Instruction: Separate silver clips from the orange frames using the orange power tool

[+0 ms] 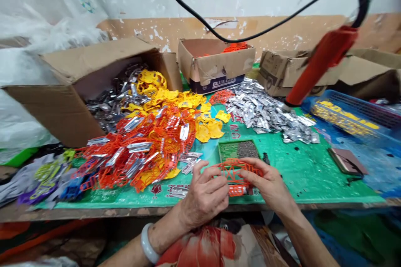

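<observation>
My left hand [206, 194] and my right hand [272, 179] hold an orange openwork plastic frame [231, 172] between them, just above the front of the table. The fingers of both hands are closed on its two ends. Below it lies another orange piece with a shiny silver part [237, 190], partly hidden by my hands. Right behind the held frame is a small green tray [223, 150] of tiny dark metal pieces, probably screws. To the left of my hands spreads a pile of orange frames [120, 154] with silver strips among them.
Yellow plastic parts [208, 130] and a heap of silver pieces [260, 106] lie farther back. Cardboard boxes [219, 66] line the wall. A red power screwdriver [322, 66] hangs on a black cable at the right, near a blue basket [366, 110] and a notebook [346, 161].
</observation>
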A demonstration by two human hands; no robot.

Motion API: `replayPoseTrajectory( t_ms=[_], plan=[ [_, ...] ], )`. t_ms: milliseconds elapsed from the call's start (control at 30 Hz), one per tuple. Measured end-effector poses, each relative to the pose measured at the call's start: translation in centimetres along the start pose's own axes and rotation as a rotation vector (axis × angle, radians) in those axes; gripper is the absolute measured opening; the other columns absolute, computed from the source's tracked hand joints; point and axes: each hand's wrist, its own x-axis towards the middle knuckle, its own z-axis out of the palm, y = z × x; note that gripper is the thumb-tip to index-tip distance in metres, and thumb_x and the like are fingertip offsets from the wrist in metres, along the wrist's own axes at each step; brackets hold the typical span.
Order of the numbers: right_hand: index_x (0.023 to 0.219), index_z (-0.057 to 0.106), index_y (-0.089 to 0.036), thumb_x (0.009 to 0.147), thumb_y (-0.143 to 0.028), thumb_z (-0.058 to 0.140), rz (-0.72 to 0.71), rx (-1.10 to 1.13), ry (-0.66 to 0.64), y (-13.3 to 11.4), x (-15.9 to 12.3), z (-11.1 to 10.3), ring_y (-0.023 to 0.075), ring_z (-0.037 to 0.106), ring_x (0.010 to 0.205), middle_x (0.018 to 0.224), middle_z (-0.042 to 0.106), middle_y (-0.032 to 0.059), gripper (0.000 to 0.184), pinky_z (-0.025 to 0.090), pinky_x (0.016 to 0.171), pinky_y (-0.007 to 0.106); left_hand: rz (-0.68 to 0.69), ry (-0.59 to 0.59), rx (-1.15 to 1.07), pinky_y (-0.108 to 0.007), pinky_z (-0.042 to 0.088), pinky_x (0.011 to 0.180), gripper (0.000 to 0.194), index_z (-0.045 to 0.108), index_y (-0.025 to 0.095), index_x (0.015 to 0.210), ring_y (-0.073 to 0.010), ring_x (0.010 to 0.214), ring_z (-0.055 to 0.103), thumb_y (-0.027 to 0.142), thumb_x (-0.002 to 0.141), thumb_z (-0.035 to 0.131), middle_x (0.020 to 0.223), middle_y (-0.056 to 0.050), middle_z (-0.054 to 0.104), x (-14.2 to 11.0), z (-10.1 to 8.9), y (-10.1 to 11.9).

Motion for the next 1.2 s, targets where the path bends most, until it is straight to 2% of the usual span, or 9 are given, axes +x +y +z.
replayPoseTrajectory(
  t_ms=[200,333,467,567,667,767,900,1033,1200],
  plan=[
    [0.100,0.062,-0.017,0.062,-0.038,0.078,0.013,0.013,0.304,2.4,-0.5,-1.1,0.0112,0.056,0.056,0.079,0.065,0.0013,0.046,0.047,0.047,0.022,-0.068,-0.005,0.088,-0.046,0.023,0.100,0.017,0.064,0.022,0.096,-0.0228,0.105,0.051,0.029,0.081,0.060,0.095,-0.002,0.069,-1.0,1.0,0.8],
    [0.093,0.065,-0.017,0.061,-0.034,0.079,-0.168,0.030,0.530,3.8,-0.1,-0.4,0.0112,0.057,0.068,0.086,0.065,0.0012,0.039,0.048,0.057,0.020,-0.067,0.128,-0.011,-0.044,0.030,0.097,0.029,0.062,0.020,0.100,-0.0269,0.111,0.048,0.038,0.077,0.062,0.101,-0.005,0.068,-1.4,1.5,1.4],
    [0.090,0.064,-0.015,0.065,-0.030,0.076,-0.360,-0.009,0.597,3.4,-0.4,1.4,0.0114,0.057,0.067,0.088,0.063,0.0020,0.031,0.048,0.058,0.024,-0.097,0.216,-0.148,-0.043,0.037,0.096,0.025,0.059,0.020,0.103,-0.0252,0.107,0.051,0.029,0.081,0.059,0.099,-0.007,0.067,-1.5,0.9,2.1],
    [0.087,0.061,-0.015,0.068,-0.027,0.074,-0.505,-0.011,0.613,2.8,-0.6,2.8,0.0132,0.058,0.070,0.092,0.061,0.0036,0.026,0.049,0.057,0.026,-0.269,0.321,-0.241,-0.046,0.036,0.098,0.026,0.056,0.021,0.107,-0.0262,0.111,0.048,0.023,0.081,0.057,0.107,-0.009,0.060,-1.8,0.3,2.1],
    [0.082,0.057,-0.017,0.070,-0.024,0.072,-0.668,-0.101,0.621,2.6,-0.5,4.1,0.0165,0.059,0.076,0.092,0.060,0.0048,0.021,0.049,0.058,0.029,-0.649,0.429,-0.488,-0.046,0.036,0.100,0.032,0.051,0.021,0.114,-0.0265,0.116,0.045,0.028,0.084,0.057,0.120,-0.012,0.050,-2.0,-0.6,1.5],
    [0.082,0.056,-0.018,0.073,-0.016,0.069,-0.862,-0.386,0.474,2.4,-0.4,6.0,0.0169,0.060,0.079,0.090,0.061,0.0047,0.016,0.049,0.065,0.031,-1.004,0.464,-1.062,-0.038,0.048,0.083,0.044,0.043,0.023,0.121,-0.0234,0.105,0.054,0.041,0.084,0.058,0.121,-0.011,0.049,-1.5,-1.8,0.3],
    [0.099,0.054,-0.021,0.077,-0.006,0.062,-1.124,-0.603,0.144,1.9,-0.2,8.9,0.0160,0.060,0.086,0.091,0.061,0.0043,0.028,0.050,0.074,0.030,-1.075,0.552,-1.458,-0.028,0.051,0.065,0.048,0.042,0.025,0.116,-0.0158,0.081,0.059,0.035,0.077,0.068,0.099,-0.003,0.056,-0.9,-3.9,-1.4],
    [0.118,0.046,-0.019,0.079,-0.020,0.064,-0.925,-0.535,-0.082,1.9,0.1,10.2,0.0202,0.057,0.096,0.109,0.056,0.0108,0.043,0.052,0.076,0.033,-1.108,0.694,-1.381,-0.025,0.050,0.059,0.049,0.043,0.024,0.114,-0.0140,0.072,0.060,0.026,0.073,0.070,0.092,-0.001,0.060,-1.6,-6.2,-2.8],
    [0.095,0.059,-0.018,0.088,-0.023,0.048,-0.635,-0.970,-0.331,2.6,0.9,11.4,0.0220,0.056,0.093,0.094,0.061,0.0095,0.014,0.047,0.080,0.033,-1.128,0.753,-1.279,-0.026,0.051,0.062,0.040,0.047,0.022,0.109,-0.0145,0.071,0.062,0.026,0.075,0.069,0.086,-0.001,0.064,-3.6,-7.6,-3.8]
  ],
)
